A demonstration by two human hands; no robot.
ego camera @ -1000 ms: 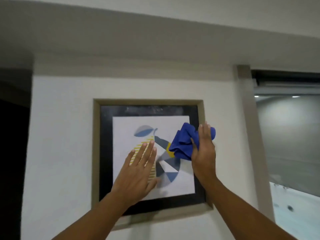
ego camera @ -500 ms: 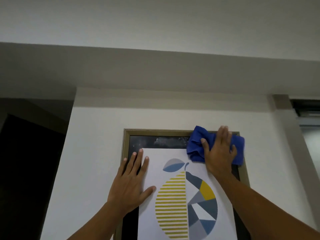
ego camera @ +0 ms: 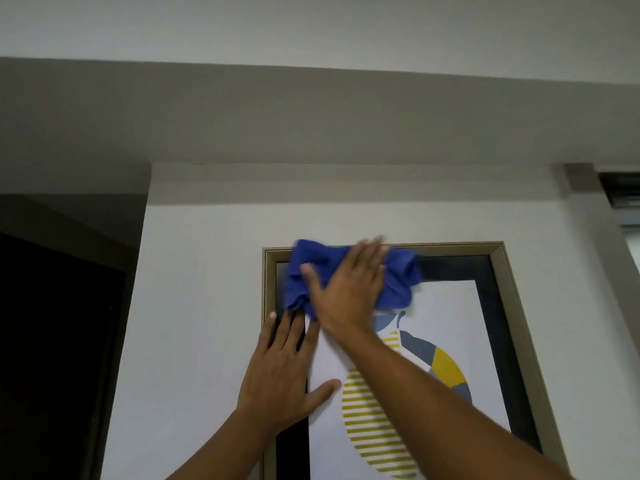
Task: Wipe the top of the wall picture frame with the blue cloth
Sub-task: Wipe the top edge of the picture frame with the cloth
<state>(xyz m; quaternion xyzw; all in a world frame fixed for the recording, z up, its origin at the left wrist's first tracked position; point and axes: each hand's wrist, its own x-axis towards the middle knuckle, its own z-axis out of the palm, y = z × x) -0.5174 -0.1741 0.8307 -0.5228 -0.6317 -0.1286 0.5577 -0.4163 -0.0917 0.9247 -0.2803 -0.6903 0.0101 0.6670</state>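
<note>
A picture frame [ego camera: 491, 252] with a gold-beige rim, black mat and a pear print hangs on the white wall. My right hand [ego camera: 349, 289] presses a crumpled blue cloth [ego camera: 398, 277] flat against the frame's upper left part, and the cloth covers the top rail near the left corner. My left hand [ego camera: 284, 372] lies flat with fingers spread on the frame's left side, just below the cloth. The forearms hide part of the print.
A ceiling beam [ego camera: 311, 116] runs across above the wall. A dark doorway [ego camera: 52, 341] opens at the left. A pillar and a window edge [ego camera: 620, 202] stand at the right. Bare white wall [ego camera: 201, 289] lies left of the frame.
My right hand has slid the blue cloth from the frame's upper right corner leftward to the upper left. My left hand stays on the frame's left side. The view has shifted.
</note>
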